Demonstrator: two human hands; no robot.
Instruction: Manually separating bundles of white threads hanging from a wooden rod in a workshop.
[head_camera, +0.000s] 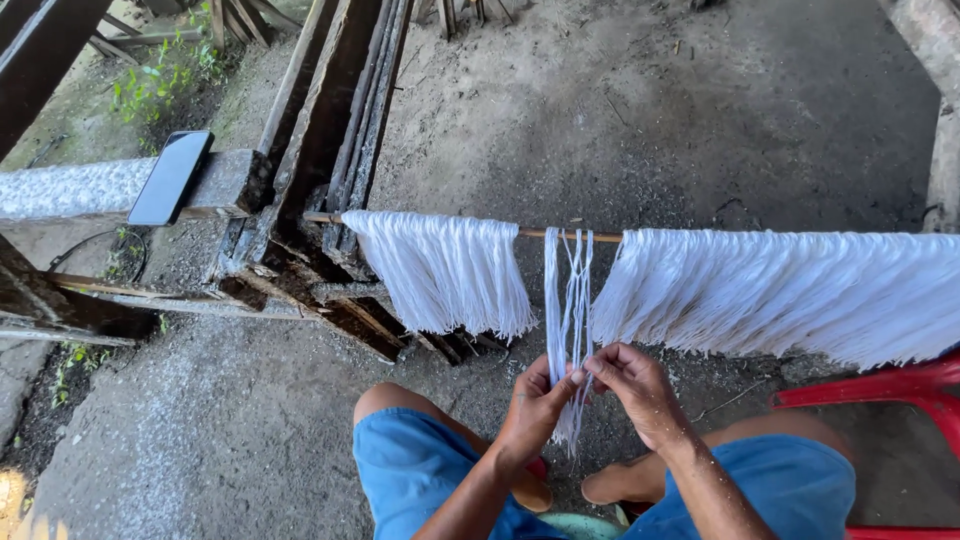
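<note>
A thin wooden rod runs level across the view with white threads draped over it. A small separated bunch of threads hangs from the rod's middle. My left hand and my right hand meet on the lower part of this bunch, pinching the strands between fingers and thumbs. A wide hank of white thread hangs to the left of the bunch, and a wider hank spreads to the right.
A dark phone lies on a wooden beam at the left. Weathered timber frame pieces lean behind the rod. A red plastic chair stands at the right. My knees in blue shorts are below, over a concrete floor.
</note>
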